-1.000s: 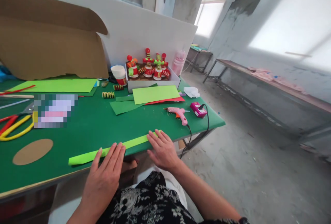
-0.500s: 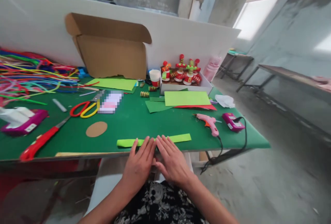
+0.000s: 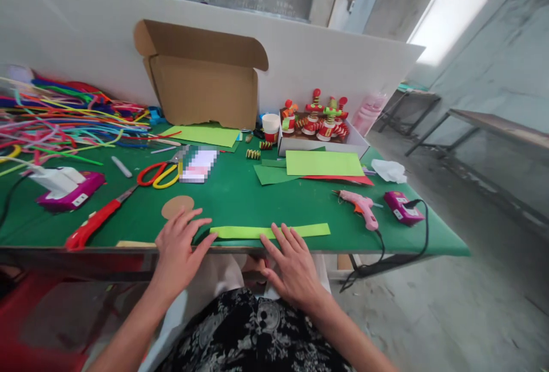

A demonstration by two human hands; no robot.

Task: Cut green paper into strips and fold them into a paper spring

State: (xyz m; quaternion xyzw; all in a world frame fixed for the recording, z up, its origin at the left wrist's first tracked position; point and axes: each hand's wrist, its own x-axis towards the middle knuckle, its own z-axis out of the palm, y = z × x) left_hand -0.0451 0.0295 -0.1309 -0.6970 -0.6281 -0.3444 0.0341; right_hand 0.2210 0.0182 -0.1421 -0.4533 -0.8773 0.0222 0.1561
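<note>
A long light-green paper strip lies flat along the front edge of the green table. My left hand rests open at the strip's left end, fingers spread, just below a brown cardboard disc. Fingers apart, my right hand lies open with its fingertips on the strip's lower edge near the middle. Neither hand holds anything.
Red and yellow scissors, a red utility knife, a pink glue gun with its cord, coloured paper sheets, a pile of pipe cleaners, an open cardboard box and a white box of small craft figures sit on the table.
The view has swung left, bringing the pipe cleaners and the knife into sight. My hands, side by side at the strip's middle half a second ago, have spread apart; the left has slid to its left end.
</note>
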